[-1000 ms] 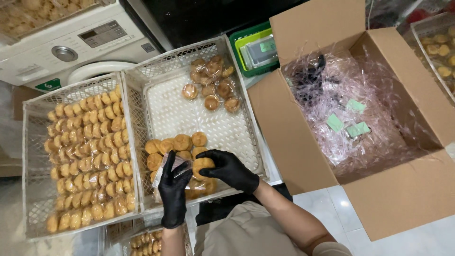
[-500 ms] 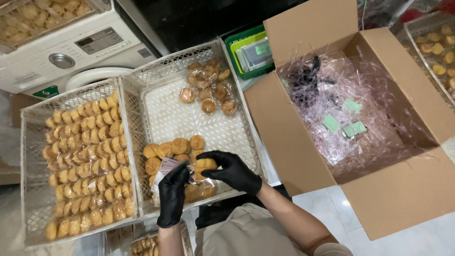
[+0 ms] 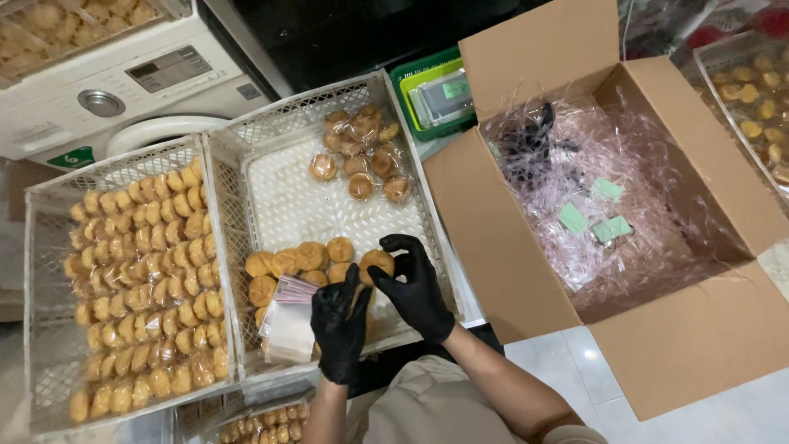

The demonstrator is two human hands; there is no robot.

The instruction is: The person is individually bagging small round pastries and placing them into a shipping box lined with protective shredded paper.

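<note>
Bagging underway: right hand (image 3: 415,284) pinches a round golden pastry (image 3: 376,261), left hand (image 3: 339,329) grips clear plastic sleeves (image 3: 289,325); few wrapped pastries (image 3: 362,152) at white mesh crate's (image 3: 325,210) far end, most unwrapped.

Left hand (image 3: 339,329) and right hand (image 3: 413,284) gloved, fingers curled.

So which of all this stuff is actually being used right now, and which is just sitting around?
In use:
- left hand, gloved, holding clear bags
- right hand, gloved, on a round pastry
- middle white crate

Sitting around:
- left crate full of pastries
- wrapped pastries
- cardboard box of clear wrappers
- green tray
- white appliance
</note>
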